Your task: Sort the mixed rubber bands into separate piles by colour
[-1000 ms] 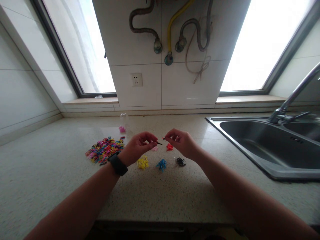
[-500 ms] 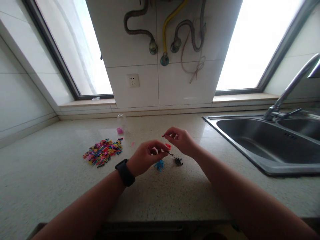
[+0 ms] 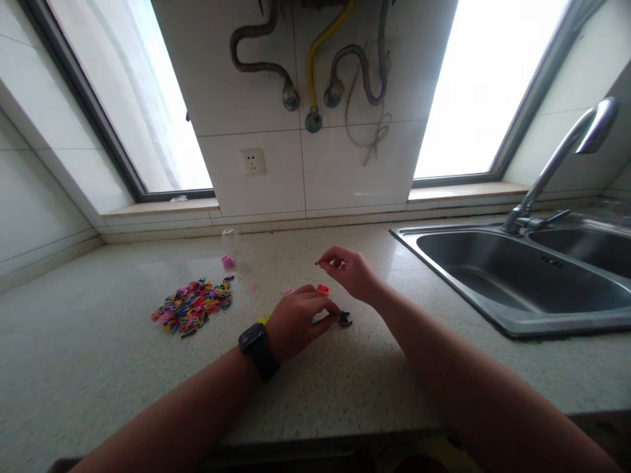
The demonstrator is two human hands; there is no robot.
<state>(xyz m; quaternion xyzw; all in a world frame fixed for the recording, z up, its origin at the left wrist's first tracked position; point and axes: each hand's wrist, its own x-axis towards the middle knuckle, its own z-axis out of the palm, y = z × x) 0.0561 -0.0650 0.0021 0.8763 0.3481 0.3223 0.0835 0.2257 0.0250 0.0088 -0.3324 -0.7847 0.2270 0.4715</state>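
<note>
My left hand (image 3: 306, 320), with a dark watch on the wrist, is over the counter. Its thumb and forefinger pinch a black rubber band at the edge of a small pile of black rubber bands (image 3: 345, 319). Higher and to the right, my right hand (image 3: 349, 268) is closed in a pinch on a tiny reddish rubber band (image 3: 317, 263). Between the hands lie red rubber bands (image 3: 323, 289). Yellow rubber bands (image 3: 263, 320) and pink rubber bands (image 3: 287, 291) show partly from behind my left hand.
A big mixed heap of coloured rubber bands (image 3: 193, 306) lies on the left of the counter (image 3: 123, 368). Behind it are a clear bottle (image 3: 231, 243) and a pink piece (image 3: 227, 262). A steel sink (image 3: 522, 276) with a faucet (image 3: 552, 167) is on the right.
My left hand has moved right and down, bringing the black band to the black pile and covering the blue bands. My right hand keeps its pinch. The view has shifted slightly right.
</note>
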